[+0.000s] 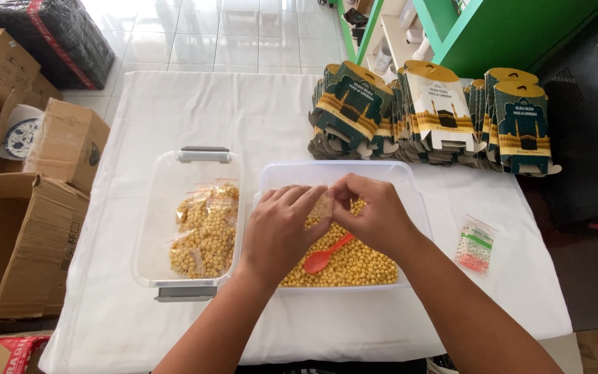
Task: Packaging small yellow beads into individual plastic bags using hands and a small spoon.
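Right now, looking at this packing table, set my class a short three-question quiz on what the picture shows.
1. True or false: the orange spoon lies in the right-hand tub of loose yellow chickpeas.
2. What fills the left-hand tub? A) empty bags B) filled small bags C) cartons
3. What do the left hand and right hand pinch between them?

Key: 1 true. 2 B. 3 a small clear bag, held over the right-hand tub.
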